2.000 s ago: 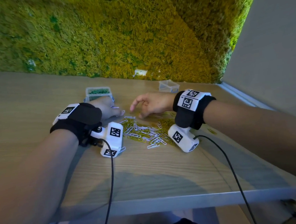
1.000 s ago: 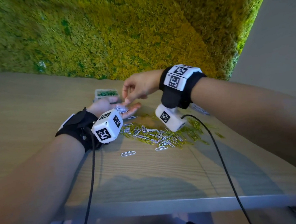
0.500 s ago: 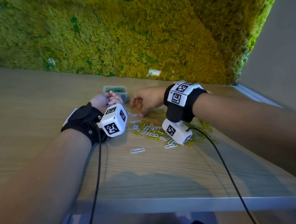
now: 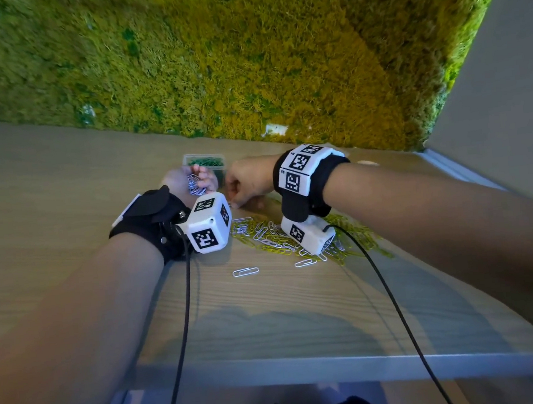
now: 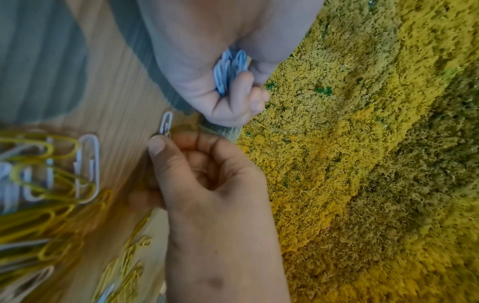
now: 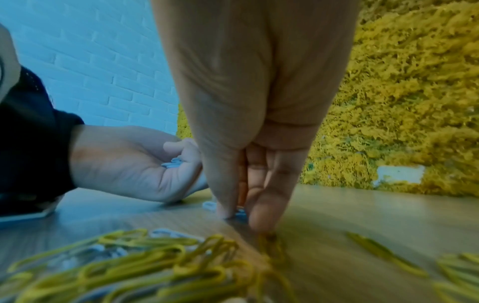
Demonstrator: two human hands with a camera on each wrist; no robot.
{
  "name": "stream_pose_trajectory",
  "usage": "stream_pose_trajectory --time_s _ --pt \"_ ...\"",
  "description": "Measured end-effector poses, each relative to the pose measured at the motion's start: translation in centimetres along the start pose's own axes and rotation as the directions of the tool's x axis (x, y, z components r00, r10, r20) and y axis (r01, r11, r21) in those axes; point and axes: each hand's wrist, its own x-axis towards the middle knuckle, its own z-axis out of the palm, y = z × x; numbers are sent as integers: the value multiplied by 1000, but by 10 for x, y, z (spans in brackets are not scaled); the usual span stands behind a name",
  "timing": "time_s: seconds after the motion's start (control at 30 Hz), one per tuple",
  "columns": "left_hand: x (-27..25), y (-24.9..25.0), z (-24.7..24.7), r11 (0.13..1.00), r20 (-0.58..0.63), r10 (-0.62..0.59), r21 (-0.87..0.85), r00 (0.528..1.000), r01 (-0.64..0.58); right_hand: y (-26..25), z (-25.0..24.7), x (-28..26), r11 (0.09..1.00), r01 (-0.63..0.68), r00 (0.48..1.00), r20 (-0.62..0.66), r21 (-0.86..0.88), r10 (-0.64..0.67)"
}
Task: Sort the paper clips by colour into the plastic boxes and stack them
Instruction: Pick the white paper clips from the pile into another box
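Mixed heap of yellow paper clips (image 4: 353,235) and white paper clips (image 4: 263,234) spread flat on the wooden table, with one white clip (image 4: 245,271) lying alone just in front. Small bunch of white clips (image 5: 229,69) cupped in the left hand (image 4: 188,181). Clear plastic box (image 4: 204,162) of green clips standing behind, near the moss wall.

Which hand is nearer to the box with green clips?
Left. The left hand, holding white clips, sits directly before the green-clip box; the right hand is beside it, farther right.

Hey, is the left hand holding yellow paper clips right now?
No, the left hand grips a bunch of white paper clips; the yellow paper clips lie on the table.
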Motion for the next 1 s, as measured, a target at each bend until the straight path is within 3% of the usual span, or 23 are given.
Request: stream_pose_trajectory --time_s 0.1,0.2,0.27,0.3,0.37,0.43,0.5,0.53,0.57,0.6,0.7,0.8,0.9,1.0 --pt "0 -5 2 1000 -8 -15 -8 1000 15 0 -3 -7 996 -23 996 87 -87 31" --pt "0 -11 5 1000 -75 9 -4 997 -9 3 -1 -14 998 -43 994 103 -42 47" --pt "1 -15 6 998 -118 55 1 991 -55 7 2 -17 977 -72 992 116 200 49" --pt "1 -16 7 997 -138 72 4 988 -72 11 3 -20 919 -97 991 125 383 52" --pt "2 -15 9 997 -152 78 -1 985 -79 19 4 -28 666 -119 992 114 737 52" --pt "2 -15 11 997 -153 75 -25 985 -80 28 4 -34 247 -64 997 51 967 60" --pt "2 -17 13 997 -153 80 2 985 -80 37 4 -40 -217 19 998 -6 976 59" --pt "2 -19 13 997 -149 80 34 986 -75 41 6 -43 -390 59 998 -40 919 55" --pt "2 -22 13 996 -143 78 64 987 -69 43 9 -44 -500 98 995 -78 860 61" --pt "2 -24 13 994 -135 77 84 988 -66 44 12 -45 -550 135 991 -113 824 75" --pt "2 -26 13 995 -124 65 86 990 -55 44 21 -49 -587 154 988 -113 795 106" --pt "-1 -31 16 991 -114 88 107 990 -76 38 24 -46 -585 42 989 51 810 142" --pt "-1 -37 24 975 -88 183 147 979 -169 25 25 -41 -553 -93 945 248 828 211" --pt "-5 -42 33 947 -28 288 158 957 -281 8 26 -37 -505 -176 934 305 845 185"
